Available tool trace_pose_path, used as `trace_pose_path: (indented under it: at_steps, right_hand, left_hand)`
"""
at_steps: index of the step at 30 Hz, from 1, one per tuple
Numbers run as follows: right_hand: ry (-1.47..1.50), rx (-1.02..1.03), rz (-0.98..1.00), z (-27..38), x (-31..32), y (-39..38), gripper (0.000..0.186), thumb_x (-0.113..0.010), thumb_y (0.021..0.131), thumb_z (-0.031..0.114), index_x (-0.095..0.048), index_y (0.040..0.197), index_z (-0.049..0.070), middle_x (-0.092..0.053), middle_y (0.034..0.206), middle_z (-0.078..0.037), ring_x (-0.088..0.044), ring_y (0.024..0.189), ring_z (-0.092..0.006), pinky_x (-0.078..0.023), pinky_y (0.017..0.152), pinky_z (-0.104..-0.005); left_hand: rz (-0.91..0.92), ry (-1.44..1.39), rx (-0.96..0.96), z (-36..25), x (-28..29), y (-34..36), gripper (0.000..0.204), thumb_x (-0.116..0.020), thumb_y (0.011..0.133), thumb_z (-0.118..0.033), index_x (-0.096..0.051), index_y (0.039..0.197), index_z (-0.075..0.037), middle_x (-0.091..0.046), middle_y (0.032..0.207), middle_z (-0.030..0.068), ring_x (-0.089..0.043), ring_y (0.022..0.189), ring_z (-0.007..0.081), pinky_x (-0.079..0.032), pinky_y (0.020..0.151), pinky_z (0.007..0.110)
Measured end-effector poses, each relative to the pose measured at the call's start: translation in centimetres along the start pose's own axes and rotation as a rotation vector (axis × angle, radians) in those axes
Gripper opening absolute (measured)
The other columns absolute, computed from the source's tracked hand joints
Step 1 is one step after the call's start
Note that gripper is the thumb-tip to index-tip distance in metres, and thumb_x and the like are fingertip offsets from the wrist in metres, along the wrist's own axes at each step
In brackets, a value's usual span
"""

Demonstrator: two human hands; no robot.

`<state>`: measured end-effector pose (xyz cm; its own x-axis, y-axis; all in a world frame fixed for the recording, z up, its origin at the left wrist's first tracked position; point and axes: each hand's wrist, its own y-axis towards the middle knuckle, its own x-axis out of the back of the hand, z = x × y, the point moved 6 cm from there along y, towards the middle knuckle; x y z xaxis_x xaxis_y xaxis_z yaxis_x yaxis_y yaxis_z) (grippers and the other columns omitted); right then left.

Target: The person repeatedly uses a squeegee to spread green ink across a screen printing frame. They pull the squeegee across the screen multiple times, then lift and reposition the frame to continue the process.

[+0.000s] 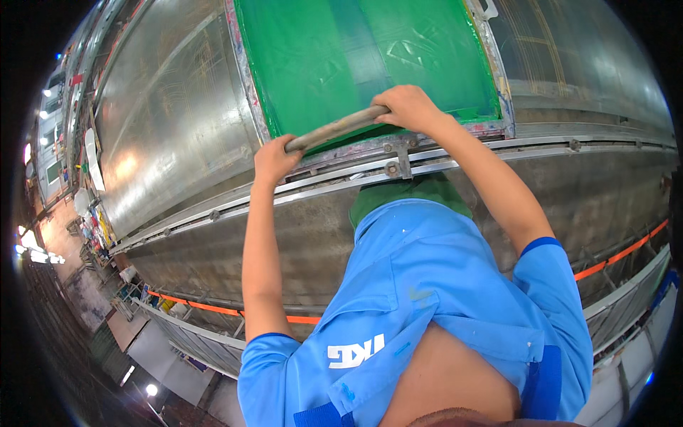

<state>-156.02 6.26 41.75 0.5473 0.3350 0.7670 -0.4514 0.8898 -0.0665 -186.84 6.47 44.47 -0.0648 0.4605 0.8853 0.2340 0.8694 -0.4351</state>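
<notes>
Standing at the far left, blurred bright lights (35,249) are seen above a cluttered floor, and a slender white piece (94,158) is found at the left end of a long, shiny grey metal tabletop (171,114). A silver rail (284,191) is run along the near edge of this surface, from left to right. On the near side, past a grey-brown strip, an orange band (213,307) is stretched across the scene and partly hidden by the person's body.

Toward the middle, a worn grey bar (338,129) is held above the near edge of a bright green panel (370,64), which is bordered by a paint-stained frame (245,78). The bar is slanted, with its left end nearer and its right end farther. Its left end is clasped by the curled fingers of the left hand (274,161). Whether the bar is joined to the frame cannot be told.

Just near of the frame, a metal bracket (403,160) is set across the rail. Below it, a light blue shirt (455,263) and green trousers (416,191) are worn.

Farther right, the bar's right end is wrapped by the fingers of the right hand (409,108). Beyond the frame's right side, more grey metal (590,57) is marked with yellowish streaks.
</notes>
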Motion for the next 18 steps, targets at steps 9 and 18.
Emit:
trace_pose_path:
  at_steps: [9,18]
  right_hand:
    - [0.383,-0.126,0.681,-10.4,5.5,12.1,0.060,-0.079,0.077,0.054,-0.072,0.102,0.000,-0.073,0.090,-0.015,-0.068,0.079,-0.0273,-0.053,0.071,-0.0408]
    - [-0.277,-0.166,-0.018,-30.2,30.7,35.4,0.037,-0.077,0.071,0.027,-0.075,0.101,0.007,-0.073,0.093,-0.017,-0.069,0.086,-0.0322,-0.054,0.076,-0.0425]
  left_hand:
    - [0.164,-0.204,-0.234,-0.9,2.0,18.3,0.065,-0.083,0.063,-0.062,-0.070,0.079,0.000,-0.063,0.063,0.0144,-0.062,0.063,0.0267,-0.049,0.061,0.041]
    - [-0.264,-0.098,-0.382,-9.7,22.2,52.0,0.043,-0.082,0.069,-0.039,-0.074,0.099,-0.009,-0.072,0.086,0.0159,-0.070,0.081,0.0289,-0.052,0.072,0.043]
